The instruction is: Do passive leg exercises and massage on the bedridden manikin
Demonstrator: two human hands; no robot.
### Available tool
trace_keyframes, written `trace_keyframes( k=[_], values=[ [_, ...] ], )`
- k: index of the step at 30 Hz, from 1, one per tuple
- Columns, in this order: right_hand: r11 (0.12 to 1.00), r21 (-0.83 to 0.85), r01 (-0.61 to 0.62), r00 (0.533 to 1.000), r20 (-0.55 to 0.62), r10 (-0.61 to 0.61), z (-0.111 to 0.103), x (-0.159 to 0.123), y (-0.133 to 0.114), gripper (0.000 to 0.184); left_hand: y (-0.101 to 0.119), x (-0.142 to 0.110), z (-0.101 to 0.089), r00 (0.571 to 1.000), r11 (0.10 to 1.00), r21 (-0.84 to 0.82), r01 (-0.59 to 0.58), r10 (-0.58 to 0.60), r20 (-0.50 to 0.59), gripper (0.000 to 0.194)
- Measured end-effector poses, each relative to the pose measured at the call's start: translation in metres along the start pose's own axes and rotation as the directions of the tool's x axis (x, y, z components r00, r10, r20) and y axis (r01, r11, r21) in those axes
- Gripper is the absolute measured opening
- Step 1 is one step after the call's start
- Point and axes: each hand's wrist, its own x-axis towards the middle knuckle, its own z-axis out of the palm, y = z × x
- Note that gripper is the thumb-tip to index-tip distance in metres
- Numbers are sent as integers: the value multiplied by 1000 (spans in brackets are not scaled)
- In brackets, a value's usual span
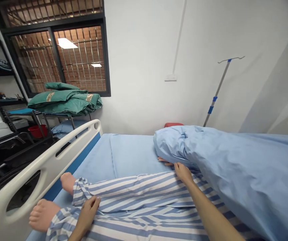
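A figure in blue-and-white striped pyjama trousers lies on a hospital bed, bare feet toward the white footboard. My left hand rests on the near trouser leg close to the ankle, fingers curled into the cloth. My right hand reaches over the far leg and touches the edge of a light blue blanket heaped over the upper body; its fingertips are tucked under the blanket and hidden.
The white footboard rail runs along the left of the blue sheet. Folded green cloths lie on a trolley by a barred window. An IV pole stands against the wall, with a red item behind the blanket.
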Motion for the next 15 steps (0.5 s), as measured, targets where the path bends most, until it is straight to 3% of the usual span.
trace_keyframes(
  k=[3,6,11,15],
  values=[
    [999,-9,52,998,18,-52,2,-26,-23,28,-6,-7,3,999,990,139,16,-12,-33,34],
    [993,5,114,992,51,-114,21,-74,-63,30,-5,-10,6,998,973,230,30,-16,-62,24],
    [881,354,313,927,88,-365,77,-192,-166,40,-8,-9,1,995,963,255,90,-79,-53,28],
    [809,468,355,889,98,-446,127,-268,-231,39,-16,-10,-3,999,968,253,-6,16,-40,25]
  ],
)
